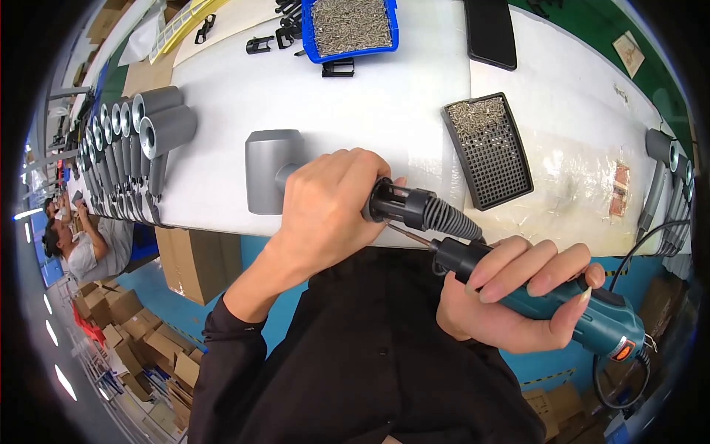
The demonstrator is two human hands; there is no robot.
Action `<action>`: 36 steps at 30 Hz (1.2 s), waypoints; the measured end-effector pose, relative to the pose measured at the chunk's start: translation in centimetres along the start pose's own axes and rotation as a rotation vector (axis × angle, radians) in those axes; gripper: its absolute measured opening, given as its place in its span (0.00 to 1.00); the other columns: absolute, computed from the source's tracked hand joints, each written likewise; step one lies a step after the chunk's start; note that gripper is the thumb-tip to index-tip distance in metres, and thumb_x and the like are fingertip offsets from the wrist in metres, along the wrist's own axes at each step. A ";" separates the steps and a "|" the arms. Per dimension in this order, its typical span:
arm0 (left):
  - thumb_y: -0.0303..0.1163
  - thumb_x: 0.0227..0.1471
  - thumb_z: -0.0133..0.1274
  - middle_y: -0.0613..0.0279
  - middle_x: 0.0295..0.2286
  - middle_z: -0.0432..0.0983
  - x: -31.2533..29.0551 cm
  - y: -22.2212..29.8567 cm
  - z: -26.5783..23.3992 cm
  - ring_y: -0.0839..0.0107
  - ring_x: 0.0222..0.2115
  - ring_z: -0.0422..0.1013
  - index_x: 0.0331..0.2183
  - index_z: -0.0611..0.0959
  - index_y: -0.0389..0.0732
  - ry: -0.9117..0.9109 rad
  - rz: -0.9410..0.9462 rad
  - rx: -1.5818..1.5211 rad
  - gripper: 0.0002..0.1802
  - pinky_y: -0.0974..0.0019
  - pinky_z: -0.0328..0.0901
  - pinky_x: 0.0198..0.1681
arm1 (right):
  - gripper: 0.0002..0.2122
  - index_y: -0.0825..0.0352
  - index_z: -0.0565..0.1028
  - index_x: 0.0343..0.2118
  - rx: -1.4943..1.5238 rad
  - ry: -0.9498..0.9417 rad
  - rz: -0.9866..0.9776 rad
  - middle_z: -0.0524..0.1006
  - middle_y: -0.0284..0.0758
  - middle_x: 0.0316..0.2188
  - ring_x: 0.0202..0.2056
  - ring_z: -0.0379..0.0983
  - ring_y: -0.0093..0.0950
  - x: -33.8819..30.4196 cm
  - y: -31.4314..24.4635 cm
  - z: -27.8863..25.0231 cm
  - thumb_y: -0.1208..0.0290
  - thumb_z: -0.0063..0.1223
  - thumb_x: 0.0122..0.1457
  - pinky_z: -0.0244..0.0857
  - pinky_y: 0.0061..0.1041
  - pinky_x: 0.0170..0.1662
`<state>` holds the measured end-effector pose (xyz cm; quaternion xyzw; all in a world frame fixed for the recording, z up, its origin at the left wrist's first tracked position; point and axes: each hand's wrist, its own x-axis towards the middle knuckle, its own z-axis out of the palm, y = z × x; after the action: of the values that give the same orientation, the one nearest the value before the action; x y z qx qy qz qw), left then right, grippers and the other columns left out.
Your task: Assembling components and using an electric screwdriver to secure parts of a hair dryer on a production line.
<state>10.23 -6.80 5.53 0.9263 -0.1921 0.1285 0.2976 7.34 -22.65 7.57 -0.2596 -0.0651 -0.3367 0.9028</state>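
My left hand [325, 203] is closed round the handle of a grey hair dryer [268, 170], whose barrel rests on the white tabletop. At the handle's end, a black frame-like end piece [399, 203] and a ribbed cord sleeve [455, 220] stick out toward the right. In my right hand [518, 300] is a teal and black electric screwdriver [603, 322], fingers wrapped round its body. The thin bit [408, 235] points left at the handle end, close to my left fingers. Whether its tip touches a screw is hidden.
A black perforated screw tray [499, 177] lies right of centre. Farther back stand a blue bin [396, 37] of screws, small black clips [339, 68] and a black flat tray [490, 33]. Hair dryers [166, 132] line both sides. Another person [96, 244] sits at left, near cardboard boxes [194, 259].
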 end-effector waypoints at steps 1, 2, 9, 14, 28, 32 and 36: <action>0.28 0.41 0.67 0.61 0.17 0.69 0.0 0.0 -0.1 0.62 0.16 0.66 0.25 0.74 0.39 -0.001 -0.002 0.002 0.15 0.64 0.59 0.19 | 0.15 0.67 0.59 0.51 0.001 0.001 0.002 0.64 0.38 0.25 0.11 0.60 0.32 -0.1 0.0 0.1 0.64 0.35 0.66 0.66 0.32 0.12; 0.28 0.41 0.67 0.60 0.17 0.69 0.1 0.0 -0.1 0.62 0.16 0.66 0.25 0.74 0.39 0.006 -0.002 0.006 0.15 0.64 0.59 0.20 | 0.15 0.67 0.59 0.51 0.001 0.020 -0.001 0.63 0.38 0.25 0.11 0.60 0.31 -0.1 0.0 0.2 0.64 0.35 0.66 0.65 0.32 0.12; 0.29 0.41 0.67 0.60 0.16 0.68 0.0 0.1 0.0 0.62 0.15 0.65 0.25 0.74 0.39 -0.037 0.011 0.015 0.15 0.64 0.59 0.19 | 0.15 0.67 0.60 0.51 -0.004 0.031 -0.005 0.63 0.37 0.25 0.10 0.59 0.31 0.2 0.0 0.2 0.64 0.35 0.66 0.65 0.32 0.12; 0.28 0.40 0.67 0.60 0.16 0.68 0.1 0.1 0.0 0.62 0.15 0.65 0.25 0.74 0.39 -0.036 0.011 0.014 0.15 0.63 0.59 0.19 | 0.15 0.67 0.60 0.51 -0.011 0.015 0.011 0.63 0.37 0.26 0.11 0.59 0.30 0.4 -0.2 0.1 0.64 0.35 0.66 0.65 0.31 0.12; 0.50 0.50 0.54 0.61 0.20 0.66 -0.3 0.1 0.1 0.61 0.21 0.66 0.55 0.74 0.47 -0.370 0.128 -0.028 0.33 0.61 0.62 0.26 | 0.12 0.67 0.62 0.45 -0.104 0.075 0.043 0.64 0.34 0.25 0.11 0.59 0.25 2.5 -0.3 -0.1 0.63 0.34 0.66 0.61 0.27 0.11; 0.44 0.52 0.54 0.62 0.19 0.66 -0.5 0.1 0.3 0.62 0.21 0.67 0.56 0.73 0.48 -0.378 0.098 -0.062 0.30 0.61 0.62 0.26 | 0.11 0.66 0.62 0.45 -0.155 0.035 0.066 0.65 0.34 0.25 0.11 0.59 0.25 2.6 -0.4 -0.6 0.64 0.35 0.66 0.61 0.26 0.10; 0.39 0.52 0.55 0.62 0.19 0.66 -0.6 0.1 0.7 0.63 0.20 0.67 0.56 0.74 0.49 -0.348 0.145 -0.029 0.28 0.62 0.62 0.25 | 0.11 0.65 0.62 0.45 -0.189 0.043 0.075 0.65 0.34 0.25 0.10 0.58 0.25 2.6 -0.5 -0.5 0.64 0.35 0.65 0.61 0.26 0.10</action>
<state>9.72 -7.07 4.80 0.9138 -0.3089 -0.0152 0.2633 8.99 -24.69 8.15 -0.3386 -0.0040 -0.3128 0.8874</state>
